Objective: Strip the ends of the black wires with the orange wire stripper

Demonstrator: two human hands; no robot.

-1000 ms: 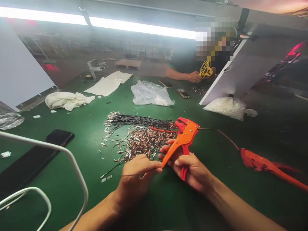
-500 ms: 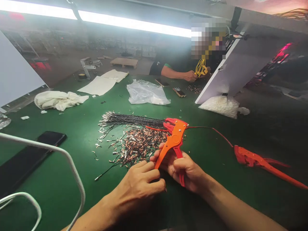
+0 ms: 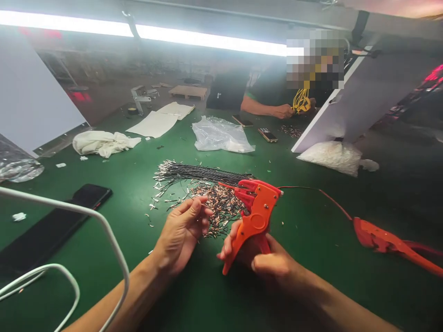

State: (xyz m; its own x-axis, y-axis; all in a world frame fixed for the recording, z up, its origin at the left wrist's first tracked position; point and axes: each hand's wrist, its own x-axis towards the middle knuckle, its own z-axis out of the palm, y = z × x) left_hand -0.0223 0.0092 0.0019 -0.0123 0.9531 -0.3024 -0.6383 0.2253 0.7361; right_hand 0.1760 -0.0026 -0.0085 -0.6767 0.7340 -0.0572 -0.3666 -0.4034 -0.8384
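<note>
The right hand (image 3: 277, 265) grips the stripper (image 3: 260, 212), likely light, stiff and best held by its handles, right of the left hand (image 3: 185, 226), whose curled fingers' hold I cannot tell.

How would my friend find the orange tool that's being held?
Look for the big green table, then the pile of short wire bits on it. Beside the pile, the right hand grips an orange-and-red tool. Another orange tool sits farther right, but only this one is held.
</note>
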